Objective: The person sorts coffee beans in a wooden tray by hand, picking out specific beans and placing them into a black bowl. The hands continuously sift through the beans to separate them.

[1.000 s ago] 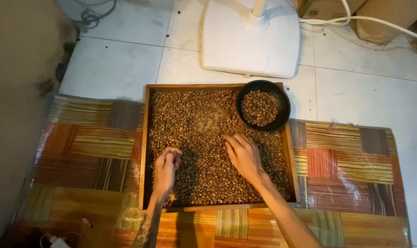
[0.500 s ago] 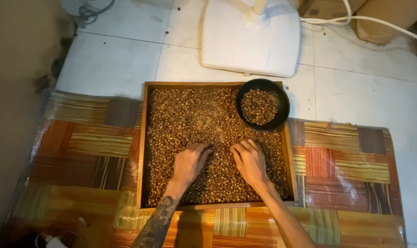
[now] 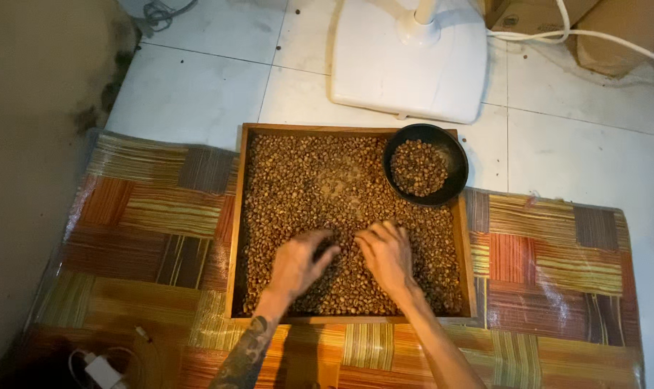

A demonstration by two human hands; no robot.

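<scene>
Hands in beans: left hand [image 3: 298,263] and right hand [image 3: 386,253] loosely curled, fingertips meeting mid wooden tray [image 3: 234,238].
Black bowl [image 3: 449,151] partly filled; most beans [image 3: 305,187] left; pinch unclear.

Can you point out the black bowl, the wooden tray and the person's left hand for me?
black bowl [image 3: 453,153]: head view, on its bare right inner wall.
wooden tray [image 3: 234,238]: head view, on its left rim.
left hand [image 3: 298,263]: head view, on the back of the hand.

One wooden tray [image 3: 234,238], one black bowl [image 3: 456,162], two hands, one white fan base [image 3: 406,68].
</scene>
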